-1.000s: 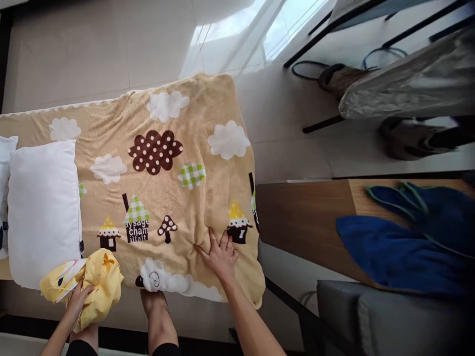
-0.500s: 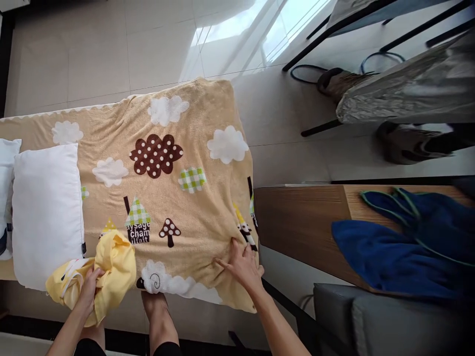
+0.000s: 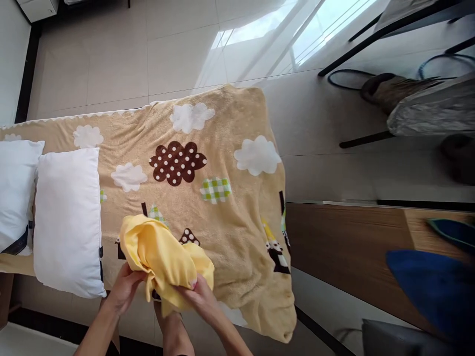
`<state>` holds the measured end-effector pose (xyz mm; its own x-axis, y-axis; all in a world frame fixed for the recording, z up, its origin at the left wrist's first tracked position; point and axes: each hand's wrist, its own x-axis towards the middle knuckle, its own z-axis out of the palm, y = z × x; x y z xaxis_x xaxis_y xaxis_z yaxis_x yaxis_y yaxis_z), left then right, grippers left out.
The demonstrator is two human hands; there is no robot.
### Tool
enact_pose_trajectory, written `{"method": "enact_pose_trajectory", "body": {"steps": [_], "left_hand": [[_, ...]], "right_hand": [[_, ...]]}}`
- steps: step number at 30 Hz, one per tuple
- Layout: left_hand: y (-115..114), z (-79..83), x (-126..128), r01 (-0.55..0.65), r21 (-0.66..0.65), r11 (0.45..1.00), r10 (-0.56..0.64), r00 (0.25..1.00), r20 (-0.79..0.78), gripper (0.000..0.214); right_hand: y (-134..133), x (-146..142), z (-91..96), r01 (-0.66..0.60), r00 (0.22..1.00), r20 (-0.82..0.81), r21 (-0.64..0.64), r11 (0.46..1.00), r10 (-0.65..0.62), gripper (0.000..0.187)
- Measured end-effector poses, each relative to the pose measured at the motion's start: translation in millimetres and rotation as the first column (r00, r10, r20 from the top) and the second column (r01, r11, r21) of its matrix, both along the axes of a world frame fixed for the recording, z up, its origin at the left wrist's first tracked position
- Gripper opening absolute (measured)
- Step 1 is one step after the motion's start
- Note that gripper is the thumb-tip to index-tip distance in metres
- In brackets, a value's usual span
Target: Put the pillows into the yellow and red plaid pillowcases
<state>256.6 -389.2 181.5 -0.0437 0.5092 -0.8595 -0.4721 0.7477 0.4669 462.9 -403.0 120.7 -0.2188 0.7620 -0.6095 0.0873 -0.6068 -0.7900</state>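
Both hands are closed on the yellow cloth [image 3: 163, 257]. My left hand [image 3: 124, 289] grips its lower left folds; my right hand [image 3: 198, 296] pinches the front edge, thumb on top. The cloth is bunched and raised just over the near part of the beige blanket [image 3: 230, 217].

Judgement: I should feel for a seam or corner before pulling, set the grips apart, and lift clear of the blanket's pile.

The white pillow [image 3: 69, 217] lies just left. The wooden table [image 3: 341, 242] stands well right.
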Motion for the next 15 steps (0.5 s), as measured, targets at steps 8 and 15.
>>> {"method": "enact_pose_trajectory", "body": {"steps": [8, 15], "left_hand": [[-85, -69.3, -145, -0.161, -0.565, 0.809, 0.234, 0.971, 0.059, 0.089], [-99, -81.1, -162, -0.666, -0.207, 0.717, 0.518, 0.707, -0.482, 0.072]], "right_hand": [[-9, 45, -94.3, 0.357, 0.846, 0.469, -0.140, 0.924, -0.255, 0.061], [-13, 49, -117.2, 0.230, 0.794, 0.607, -0.240, 0.943, -0.038, 0.046]]}}
